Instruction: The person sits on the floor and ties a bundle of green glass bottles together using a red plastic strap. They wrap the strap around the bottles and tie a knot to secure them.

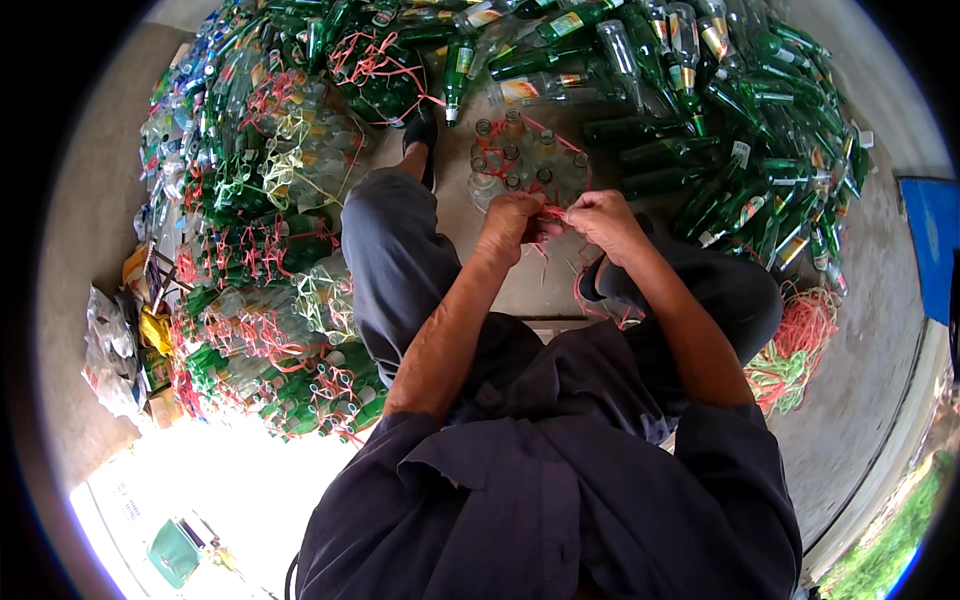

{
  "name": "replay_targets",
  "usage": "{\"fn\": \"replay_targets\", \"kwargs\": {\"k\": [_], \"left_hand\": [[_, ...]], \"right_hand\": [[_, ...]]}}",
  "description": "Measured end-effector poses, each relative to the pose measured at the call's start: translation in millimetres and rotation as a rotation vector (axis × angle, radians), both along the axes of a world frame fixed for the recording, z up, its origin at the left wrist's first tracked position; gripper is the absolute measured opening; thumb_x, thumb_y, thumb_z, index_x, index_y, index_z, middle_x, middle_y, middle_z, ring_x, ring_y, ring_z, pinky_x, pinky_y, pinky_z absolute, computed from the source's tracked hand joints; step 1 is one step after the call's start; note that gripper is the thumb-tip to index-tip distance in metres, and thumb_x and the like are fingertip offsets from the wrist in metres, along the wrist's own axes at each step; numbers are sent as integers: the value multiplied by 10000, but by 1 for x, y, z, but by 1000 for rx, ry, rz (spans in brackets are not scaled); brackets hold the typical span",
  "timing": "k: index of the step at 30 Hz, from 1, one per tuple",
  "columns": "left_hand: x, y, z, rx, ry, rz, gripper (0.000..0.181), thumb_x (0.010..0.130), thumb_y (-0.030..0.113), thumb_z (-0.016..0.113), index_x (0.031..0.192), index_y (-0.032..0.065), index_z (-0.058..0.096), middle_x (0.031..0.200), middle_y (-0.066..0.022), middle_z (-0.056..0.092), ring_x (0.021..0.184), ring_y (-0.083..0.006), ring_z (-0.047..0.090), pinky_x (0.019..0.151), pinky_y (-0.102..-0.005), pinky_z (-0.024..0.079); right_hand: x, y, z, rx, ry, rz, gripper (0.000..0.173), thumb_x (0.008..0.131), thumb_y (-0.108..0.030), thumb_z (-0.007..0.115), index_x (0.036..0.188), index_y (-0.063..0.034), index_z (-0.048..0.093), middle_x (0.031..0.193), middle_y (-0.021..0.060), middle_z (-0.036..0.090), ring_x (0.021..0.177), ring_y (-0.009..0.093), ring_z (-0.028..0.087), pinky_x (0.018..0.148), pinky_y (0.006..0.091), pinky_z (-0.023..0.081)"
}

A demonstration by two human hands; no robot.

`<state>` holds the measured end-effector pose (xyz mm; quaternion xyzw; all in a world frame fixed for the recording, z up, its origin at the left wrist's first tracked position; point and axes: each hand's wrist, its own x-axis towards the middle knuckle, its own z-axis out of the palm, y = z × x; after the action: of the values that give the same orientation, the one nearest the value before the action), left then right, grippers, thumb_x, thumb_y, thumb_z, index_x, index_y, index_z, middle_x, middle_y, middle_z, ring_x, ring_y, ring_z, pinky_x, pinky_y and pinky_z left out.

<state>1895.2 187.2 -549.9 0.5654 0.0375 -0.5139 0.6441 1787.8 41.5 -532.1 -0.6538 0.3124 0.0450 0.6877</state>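
Between my knees, several clear glass bottles stand upright in a cluster on the floor. Red plastic twine loops around their necks and along the cluster's far right side. My left hand pinches the twine just in front of the nearest bottles. Close beside it, my right hand grips the same twine between thumb and fingers. Loose twine ends hang below my left hand. The fingers partly cover the twine, so I cannot tell whether it is knotted there.
Loose green glass bottles lie heaped ahead and to the right. Twine-tied bottle bundles are stacked along my left. A tangle of red and pale green twine rests by my right knee. Plastic bags lie at far left.
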Motion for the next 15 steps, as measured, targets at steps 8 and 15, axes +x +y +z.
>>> {"fn": "replay_targets", "kwargs": {"k": [8,15], "left_hand": [[0,1,6,-3,-47,-2,245,976,242,493,920,9,549,832,-152,687,628,-235,699,464,-269,495],[-2,-5,13,82,-158,-17,248,937,223,498,835,3,554,705,-141,648,536,-233,655,390,-290,422]], "right_hand": [[-1,1,6,23,28,18,176,709,-126,667,723,49,660,603,23,574,580,88,514,533,253,404],[-3,-1,1,-123,43,98,134,697,-101,663,714,32,662,574,16,544,552,79,473,517,259,382]]}}
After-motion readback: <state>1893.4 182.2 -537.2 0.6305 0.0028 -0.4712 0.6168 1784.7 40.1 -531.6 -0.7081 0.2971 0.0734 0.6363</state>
